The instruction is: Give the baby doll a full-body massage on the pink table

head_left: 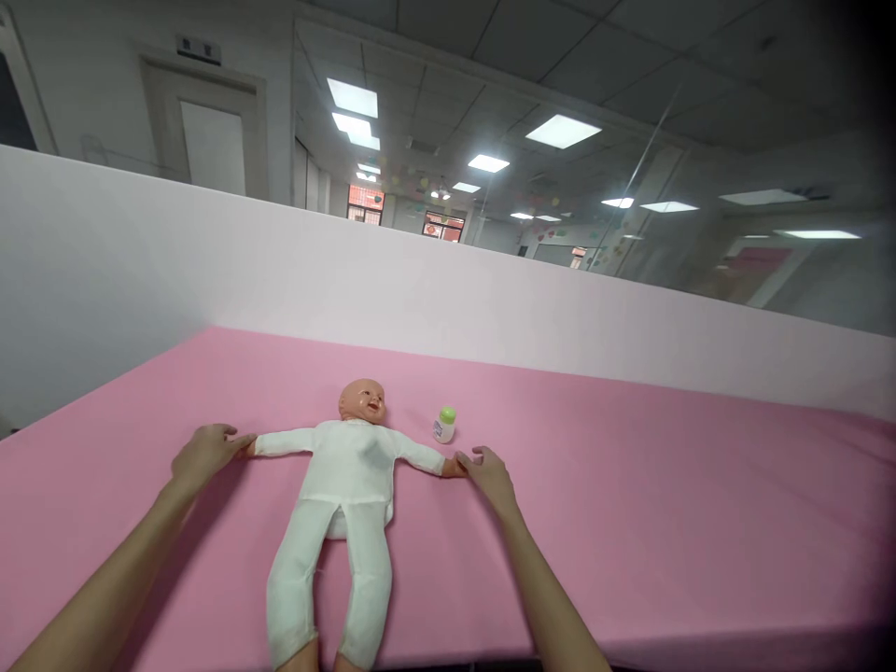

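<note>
A baby doll [354, 462] in a white top and white trousers lies on its back, arms spread wide, head toward the far side. My left hand [210, 451] pinches the doll's hand at the left. On the right, my right hand [488, 474] has its thumb and fingers closed on the doll's other hand. Just beyond that doll arm stands a small white bottle [443, 427] with a green lid, which neither hand touches.
The pink padded surface [630, 504] lies under everything. A white partition wall [420, 289] borders its far side and continues at the left. Beyond it are a door [214, 140], windows and ceiling lights.
</note>
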### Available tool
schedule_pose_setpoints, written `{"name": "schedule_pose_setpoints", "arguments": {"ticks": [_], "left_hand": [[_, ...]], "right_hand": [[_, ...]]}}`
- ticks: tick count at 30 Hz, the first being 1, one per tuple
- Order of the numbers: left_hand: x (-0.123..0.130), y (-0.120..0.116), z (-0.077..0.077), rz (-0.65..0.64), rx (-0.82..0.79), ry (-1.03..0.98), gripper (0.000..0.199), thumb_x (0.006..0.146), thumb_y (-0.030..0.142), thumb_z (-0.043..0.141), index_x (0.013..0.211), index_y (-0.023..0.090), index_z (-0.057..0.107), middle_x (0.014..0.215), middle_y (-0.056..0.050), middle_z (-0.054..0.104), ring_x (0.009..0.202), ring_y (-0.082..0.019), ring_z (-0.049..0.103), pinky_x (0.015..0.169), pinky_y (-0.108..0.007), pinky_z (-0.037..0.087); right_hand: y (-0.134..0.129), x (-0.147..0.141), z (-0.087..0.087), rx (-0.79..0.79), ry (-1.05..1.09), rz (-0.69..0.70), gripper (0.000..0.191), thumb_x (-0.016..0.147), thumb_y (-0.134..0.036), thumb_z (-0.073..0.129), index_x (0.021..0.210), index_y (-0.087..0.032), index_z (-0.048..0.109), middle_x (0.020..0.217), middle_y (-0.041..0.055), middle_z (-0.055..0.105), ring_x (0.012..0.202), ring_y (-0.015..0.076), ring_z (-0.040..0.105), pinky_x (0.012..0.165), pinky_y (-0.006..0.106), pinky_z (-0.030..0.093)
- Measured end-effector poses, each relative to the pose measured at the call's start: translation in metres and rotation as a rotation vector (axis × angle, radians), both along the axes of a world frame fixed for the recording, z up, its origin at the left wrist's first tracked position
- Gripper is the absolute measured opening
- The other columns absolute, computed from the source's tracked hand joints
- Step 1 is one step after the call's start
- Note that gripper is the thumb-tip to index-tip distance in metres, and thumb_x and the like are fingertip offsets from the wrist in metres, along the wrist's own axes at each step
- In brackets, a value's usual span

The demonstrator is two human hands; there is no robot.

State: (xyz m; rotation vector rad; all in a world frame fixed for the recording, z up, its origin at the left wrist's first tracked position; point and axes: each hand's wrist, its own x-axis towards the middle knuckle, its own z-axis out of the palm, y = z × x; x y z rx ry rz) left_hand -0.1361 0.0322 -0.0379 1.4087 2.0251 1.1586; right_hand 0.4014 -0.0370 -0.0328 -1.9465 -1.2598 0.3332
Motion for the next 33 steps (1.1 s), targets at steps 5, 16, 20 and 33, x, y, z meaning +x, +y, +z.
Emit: {"name": "schedule_pose_setpoints", "arguments": {"ticks": [5, 16, 20, 33], "left_hand": [[0.122, -0.004, 0.048, -0.348, 0.378, 0.069, 0.034, 0.089, 0.047, 0.057, 0.100, 0.020, 0.075, 0.118, -0.018, 0.070, 0.116, -0.037, 0.062, 0.100, -0.049, 0.047], [0.362, -0.006, 0.066, -0.513, -0.506, -1.615, 0.062, 0.110, 0.046, 0.033, 0.149, -0.001, 0.044, 0.153, -0.031, 0.046, 0.129, -0.028, 0.062, 0.098, -0.033, 0.058], [0.368, 0.002, 0.056, -0.468, -0.461, -1.621, 0.067, 0.111, 0.047, 0.027, 0.152, -0.005, 0.038, 0.157, -0.030, 0.042, 0.132, -0.025, 0.060, 0.091, -0.025, 0.059], [0.328, -0.052, 0.067, -0.627, 0.002, -1.624, 0.080, 0.106, 0.053, 0.008, 0.115, 0.012, 0.075, 0.123, -0.021, 0.073, 0.126, -0.019, 0.066, 0.099, -0.029, 0.054]], "right_hand": [[0.021, -0.005, 0.009, 0.305, -0.205, 0.141, 0.039, 0.094, -0.035, 0.048, 0.117, -0.015, 0.072, 0.117, 0.0142, 0.075, 0.102, 0.0259, 0.070, 0.087, 0.038, 0.053], [0.060, -0.011, -0.012, 0.339, -0.553, 0.442, 0.063, 0.084, 0.002, 0.042, 0.145, -0.004, 0.056, 0.153, 0.0231, 0.054, 0.144, 0.0304, 0.052, 0.117, 0.053, 0.045], [0.066, -0.006, -0.022, 0.339, -0.545, 0.457, 0.072, 0.080, 0.006, 0.039, 0.148, -0.010, 0.055, 0.153, 0.0170, 0.056, 0.145, 0.0260, 0.051, 0.118, 0.051, 0.046], [-0.002, -0.165, 0.038, 0.439, -0.071, 0.566, 0.083, 0.103, -0.071, 0.027, 0.166, -0.018, 0.023, 0.173, 0.0108, 0.015, 0.161, 0.0287, 0.011, 0.129, 0.057, 0.016]]}}
